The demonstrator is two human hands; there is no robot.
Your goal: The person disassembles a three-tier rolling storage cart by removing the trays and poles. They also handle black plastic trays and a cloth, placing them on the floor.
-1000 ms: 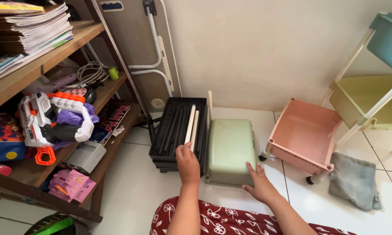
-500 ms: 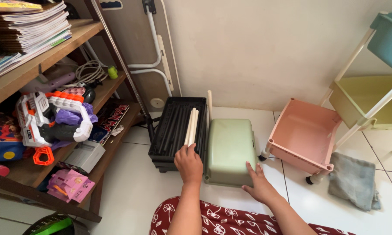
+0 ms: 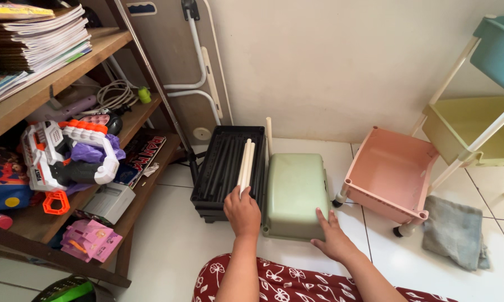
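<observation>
Head view, change: the left hand (image 3: 242, 211) has drawn back toward the near edge of the black tray (image 3: 228, 168), and the two cream rods (image 3: 245, 164) now lie flatter over the tray than a second ago.
Left hand: fingers curled round the near ends of the cream rods, which run away from the person across the tray's ribbed inside.
Right hand: the right hand (image 3: 331, 237) has stayed put, open and flat, fingers spread on the near right corner of the upturned green bin (image 3: 295, 193); it grips nothing.
Green bin: on the white tiled floor (image 3: 168, 246), just beside the black tray, with a single cream rod (image 3: 269, 134) upright between them.
Right side: a pink bin (image 3: 391, 173) tipped on its side, a grey cloth (image 3: 454, 232) near it.
Left side: a wooden shelf (image 3: 62, 78) with a toy blaster (image 3: 67, 154) and stacked books (image 3: 36, 33).
</observation>
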